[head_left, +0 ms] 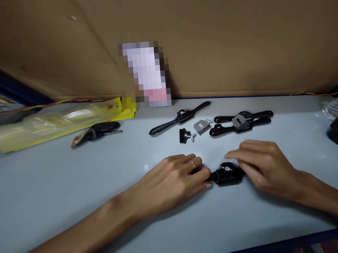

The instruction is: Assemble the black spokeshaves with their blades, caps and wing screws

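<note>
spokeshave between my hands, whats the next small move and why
Probably free the right hand and bring its fingertips to the silvery screw on the spokeshave, while the left hand steadies it. Both hands cover the handles, the tool lies flat on the table, and that screw sits exposed between them. A loose cap and blade lie behind.

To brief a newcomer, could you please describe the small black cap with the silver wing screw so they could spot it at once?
On the pale grey table, look just beyond the left hand, between it and the long black spokeshave lying slantwise. The small black metal cap lies there; alone among its neighbours it is handleless, black, with a silver wing screw.
</note>
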